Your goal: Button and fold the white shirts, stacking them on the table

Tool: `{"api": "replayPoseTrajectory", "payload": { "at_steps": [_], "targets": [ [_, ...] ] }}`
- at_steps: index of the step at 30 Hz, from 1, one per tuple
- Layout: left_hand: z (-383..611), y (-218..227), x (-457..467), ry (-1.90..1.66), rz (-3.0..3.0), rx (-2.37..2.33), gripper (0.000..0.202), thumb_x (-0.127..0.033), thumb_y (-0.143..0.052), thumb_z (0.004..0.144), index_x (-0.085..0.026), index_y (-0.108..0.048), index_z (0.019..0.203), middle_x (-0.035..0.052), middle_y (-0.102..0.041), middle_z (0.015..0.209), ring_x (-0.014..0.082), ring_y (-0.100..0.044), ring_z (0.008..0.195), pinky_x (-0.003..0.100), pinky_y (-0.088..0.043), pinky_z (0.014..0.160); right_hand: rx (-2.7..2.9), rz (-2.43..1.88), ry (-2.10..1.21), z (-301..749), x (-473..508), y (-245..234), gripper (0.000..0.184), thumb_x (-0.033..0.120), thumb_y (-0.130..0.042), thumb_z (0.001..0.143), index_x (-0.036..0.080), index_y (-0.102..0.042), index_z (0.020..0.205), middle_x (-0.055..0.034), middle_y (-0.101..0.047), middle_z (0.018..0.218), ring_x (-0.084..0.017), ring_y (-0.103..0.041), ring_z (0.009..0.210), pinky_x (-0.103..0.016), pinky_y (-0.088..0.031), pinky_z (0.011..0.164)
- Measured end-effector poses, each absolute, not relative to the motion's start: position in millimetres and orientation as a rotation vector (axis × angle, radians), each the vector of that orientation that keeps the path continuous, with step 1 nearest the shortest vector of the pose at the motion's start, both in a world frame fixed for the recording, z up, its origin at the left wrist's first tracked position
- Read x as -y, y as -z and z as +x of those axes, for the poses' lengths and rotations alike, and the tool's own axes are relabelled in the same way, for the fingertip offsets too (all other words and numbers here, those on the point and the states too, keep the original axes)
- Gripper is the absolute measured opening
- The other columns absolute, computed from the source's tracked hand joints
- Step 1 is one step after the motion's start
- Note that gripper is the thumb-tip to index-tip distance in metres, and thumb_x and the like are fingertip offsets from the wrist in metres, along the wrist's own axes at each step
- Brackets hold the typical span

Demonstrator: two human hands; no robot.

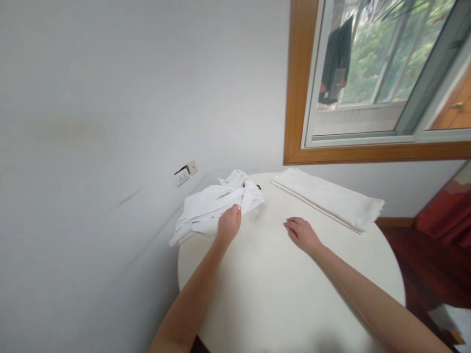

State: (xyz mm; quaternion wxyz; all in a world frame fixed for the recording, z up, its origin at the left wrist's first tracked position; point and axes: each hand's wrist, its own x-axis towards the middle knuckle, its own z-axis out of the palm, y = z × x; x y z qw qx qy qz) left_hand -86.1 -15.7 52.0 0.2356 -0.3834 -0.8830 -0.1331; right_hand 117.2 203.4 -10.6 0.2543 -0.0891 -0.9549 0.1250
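A crumpled white garment (206, 206) is bunched against the wall at the table's far left, with part of it hanging past the edge. My left hand (229, 223) pinches its near right side between thumb and fingers. A small dark spot shows at the garment's right end; I cannot tell what it is. Over the middle of the round white table (279, 294), my right hand (302, 234) is loosely curled with thumb and fingertips a little apart, and nothing shows in it. Beyond it and to the right lies a folded white cloth (327, 196), flat and long.
A wall socket (181, 177) sits just above the table's left side. The wall (110, 122) borders the table at left and back. A wood-framed window (294, 88) is at the back right. Red fabric (447, 211) hangs at the right, above a dark wooden floor (423, 260).
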Motion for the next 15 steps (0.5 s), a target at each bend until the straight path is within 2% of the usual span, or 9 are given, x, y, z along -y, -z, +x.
{"api": "replayPoseTrajectory", "payload": {
  "at_steps": [5,6,8,11,13,15],
  "targets": [
    [-72,-54,26,0.338,-1.148,2.451,0.041,-0.042,-0.022,0.097,-0.020,-0.057,0.101,0.0060,-0.065,0.076,0.0180,-0.061,0.074,0.025,-0.040,0.065,2.606,-0.247,-0.344,117,-204,11,0.030,0.021,-0.045,0.088,0.022,-0.067,0.108,-0.0080,-0.064,0.113,-0.021,-0.057,0.104,-0.036,-0.044,0.092],
    [-71,-57,28,0.323,-1.161,2.429,0.041,-0.047,-0.027,0.095,-0.020,-0.057,0.106,0.0072,-0.066,0.083,0.0193,-0.061,0.080,0.026,-0.041,0.069,2.609,-0.249,-0.344,117,-204,11,0.030,0.021,-0.045,0.088,0.022,-0.067,0.108,-0.0081,-0.064,0.113,-0.021,-0.057,0.104,-0.036,-0.044,0.092],
    [-73,-61,33,0.265,-1.174,2.361,0.052,-0.058,-0.043,0.087,-0.021,-0.053,0.122,0.0117,-0.064,0.108,0.0244,-0.058,0.097,0.031,-0.042,0.080,2.611,-0.250,-0.344,118,-204,11,0.030,0.021,-0.044,0.089,0.022,-0.067,0.108,-0.0082,-0.064,0.113,-0.021,-0.057,0.104,-0.036,-0.044,0.092],
    [-82,-62,40,0.152,-1.165,2.330,0.079,-0.056,-0.061,0.075,-0.022,-0.034,0.142,0.0147,-0.042,0.142,0.0329,-0.048,0.114,0.041,-0.038,0.091,2.606,-0.247,-0.344,118,-203,10,0.030,0.021,-0.044,0.089,0.021,-0.068,0.107,-0.0082,-0.064,0.112,-0.020,-0.057,0.104,-0.036,-0.044,0.093],
    [-91,-61,43,0.130,-1.105,2.375,0.080,-0.046,-0.062,0.078,-0.022,-0.027,0.146,0.0146,-0.032,0.149,0.0350,-0.044,0.117,0.045,-0.036,0.093,2.604,-0.248,-0.346,119,-202,9,0.030,0.021,-0.044,0.089,0.021,-0.067,0.107,-0.0082,-0.064,0.112,-0.020,-0.057,0.104,-0.036,-0.044,0.093],
    [-101,-61,45,0.170,-1.036,2.406,0.074,-0.037,-0.058,0.081,-0.022,-0.026,0.146,0.0137,-0.025,0.153,0.0358,-0.039,0.124,0.048,-0.033,0.098,2.605,-0.247,-0.348,119,-202,8,0.030,0.020,-0.044,0.088,0.021,-0.067,0.108,-0.0082,-0.064,0.112,-0.020,-0.057,0.104,-0.036,-0.044,0.093]
  ]
}}
